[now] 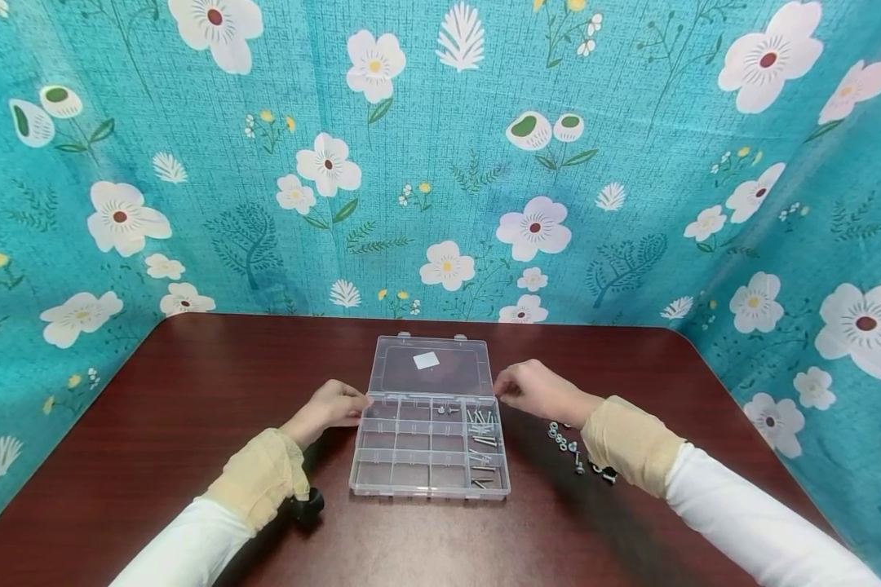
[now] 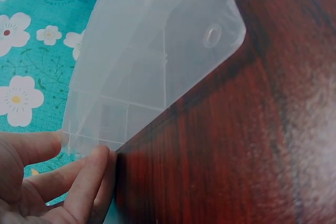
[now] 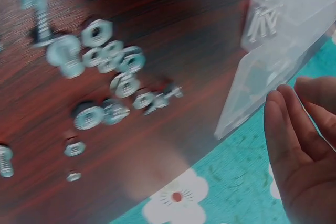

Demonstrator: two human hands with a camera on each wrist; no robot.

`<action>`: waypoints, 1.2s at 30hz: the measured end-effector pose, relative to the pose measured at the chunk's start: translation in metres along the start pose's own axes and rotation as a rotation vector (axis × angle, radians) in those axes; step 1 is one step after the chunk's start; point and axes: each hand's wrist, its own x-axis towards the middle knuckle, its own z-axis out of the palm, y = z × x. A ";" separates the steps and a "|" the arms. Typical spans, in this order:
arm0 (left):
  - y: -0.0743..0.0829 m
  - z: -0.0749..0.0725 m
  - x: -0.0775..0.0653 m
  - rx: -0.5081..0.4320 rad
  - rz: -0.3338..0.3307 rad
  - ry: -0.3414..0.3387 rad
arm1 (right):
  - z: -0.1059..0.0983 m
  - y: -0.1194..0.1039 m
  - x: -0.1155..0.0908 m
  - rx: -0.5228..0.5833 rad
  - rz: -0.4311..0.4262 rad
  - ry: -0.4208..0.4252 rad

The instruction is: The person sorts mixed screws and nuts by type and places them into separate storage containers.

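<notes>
Pinching the clear plastic box [image 1: 411, 475] at its back left corner, the left grip [image 1: 330, 405] is holding the edge between thumb and fingers. The right grip [image 1: 532, 390] is hanging at the box's back right corner, thumb and fingertips close together, but honestly can't tell if it's got hold of anything. Box is sitting on the counter [image 1: 440, 542], lid [image 1: 451, 377] lying open behind it. Screws [image 1: 485, 442] are lying in the box's right-hand column, and loose nuts [image 3: 96, 33] and bolts [image 3: 67, 59] are sitting right of the box.
</notes>
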 end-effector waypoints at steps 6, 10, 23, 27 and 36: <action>-0.001 -0.001 0.000 0.001 0.007 -0.002 | 0.002 0.016 -0.007 0.006 0.084 -0.048; -0.001 0.000 0.001 -0.004 0.008 -0.006 | 0.006 0.025 -0.010 -0.002 0.107 -0.066; -0.001 0.000 0.001 0.004 0.001 -0.001 | 0.015 0.043 -0.016 0.008 0.149 -0.102; 0.000 0.000 0.001 -0.006 -0.002 -0.001 | 0.017 0.045 -0.016 -0.001 0.134 -0.094; 0.001 0.000 -0.001 -0.016 -0.003 -0.010 | 0.020 0.038 -0.012 -0.027 0.146 -0.065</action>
